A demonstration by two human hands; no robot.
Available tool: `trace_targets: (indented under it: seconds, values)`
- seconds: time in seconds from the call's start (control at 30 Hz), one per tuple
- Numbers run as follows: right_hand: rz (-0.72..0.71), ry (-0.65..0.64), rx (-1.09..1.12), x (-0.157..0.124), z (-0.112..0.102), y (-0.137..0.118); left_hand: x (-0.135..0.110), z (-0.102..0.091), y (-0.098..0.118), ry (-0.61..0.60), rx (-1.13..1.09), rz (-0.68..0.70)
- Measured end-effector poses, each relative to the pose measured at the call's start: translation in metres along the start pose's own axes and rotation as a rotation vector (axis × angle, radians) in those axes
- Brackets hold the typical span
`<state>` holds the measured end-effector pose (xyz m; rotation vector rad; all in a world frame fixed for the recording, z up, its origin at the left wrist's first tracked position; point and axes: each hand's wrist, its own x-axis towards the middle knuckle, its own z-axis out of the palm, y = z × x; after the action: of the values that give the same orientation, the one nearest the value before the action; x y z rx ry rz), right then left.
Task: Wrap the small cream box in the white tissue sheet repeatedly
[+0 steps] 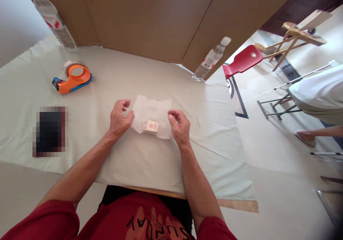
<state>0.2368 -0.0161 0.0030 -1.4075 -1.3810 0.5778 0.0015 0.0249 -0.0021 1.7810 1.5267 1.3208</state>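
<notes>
A clear plastic bag (152, 113) with a small white and red label lies flat on the pale cloth-covered table (134, 161) in front of me. My left hand (119, 120) rests at the bag's left edge, thumb touching the plastic, fingers curled above it. My right hand (179, 125) sits at the bag's right edge, its fingertips pinched on the plastic there.
An orange tape dispenser (73, 77) lies at the back left. A blurred dark object (49, 131) sits at the left. Two plastic water bottles (53, 18) (210, 59) stand against a cardboard screen (150, 14). A red chair (242, 59) and another person's leg (318, 132) are at the right.
</notes>
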Motion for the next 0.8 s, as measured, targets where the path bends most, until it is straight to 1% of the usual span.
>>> trace_targets:
  seconds: [0.03,0.1,0.13,0.2,0.27,0.33,0.37,0.43,0.47,0.5,0.53,0.57,0.6,0.63,0.7,0.73,0.77,0.8]
  values:
    - [-0.009,-0.095,0.002,-0.002,0.000,-0.004,-0.002,-0.001,0.002,-0.046,0.026,0.105]
    - [-0.001,-0.249,-0.031,-0.004,0.002,-0.009,-0.005,-0.001,0.004,-0.196,0.054,0.254]
    - [0.015,-0.300,-0.064,-0.004,0.002,-0.010,-0.007,0.000,0.005,-0.279,0.065,0.293]
    - [0.062,-0.357,-0.135,-0.004,0.001,-0.010,-0.009,0.001,0.004,-0.430,0.084,0.314]
    - [0.106,-0.380,-0.175,-0.004,-0.003,-0.010,-0.008,-0.001,0.003,-0.515,0.080,0.270]
    - [0.118,-0.406,-0.160,-0.007,-0.011,-0.013,-0.005,-0.009,0.005,-0.553,0.021,0.182]
    - [0.113,-0.439,-0.135,-0.010,-0.016,-0.015,-0.003,-0.015,0.007,-0.570,-0.025,0.128]
    - [0.109,-0.572,-0.077,-0.018,-0.026,-0.020,0.001,-0.027,0.012,-0.675,-0.126,0.040]
    - [0.112,-0.658,-0.062,-0.023,-0.030,-0.022,0.003,-0.032,0.014,-0.756,-0.166,0.020]
    - [0.117,-0.742,-0.067,-0.028,-0.034,-0.023,0.004,-0.036,0.015,-0.872,-0.172,-0.013]
    - [0.120,-0.809,-0.090,-0.034,-0.036,-0.024,0.004,-0.039,0.016,-0.951,-0.143,-0.045]
    - [0.118,-0.847,-0.127,-0.039,-0.037,-0.023,0.003,-0.039,0.017,-0.989,-0.106,-0.068]
    - [0.111,-0.847,-0.166,-0.043,-0.037,-0.022,0.002,-0.037,0.017,-0.976,-0.062,-0.081]
    - [0.102,-0.801,-0.200,-0.046,-0.036,-0.021,0.001,-0.034,0.017,-0.911,-0.025,-0.075]
    - [0.078,-0.611,-0.233,-0.049,-0.029,-0.017,-0.004,-0.025,0.015,-0.718,-0.006,0.002]
    - [0.054,-0.506,-0.238,-0.049,-0.023,-0.014,-0.007,-0.020,0.014,-0.646,-0.017,0.066]
    - [0.018,-0.420,-0.242,-0.048,-0.016,-0.011,-0.010,-0.015,0.012,-0.624,-0.030,0.143]
    - [-0.028,-0.368,-0.248,-0.047,-0.008,-0.008,-0.013,-0.010,0.009,-0.631,-0.040,0.196]
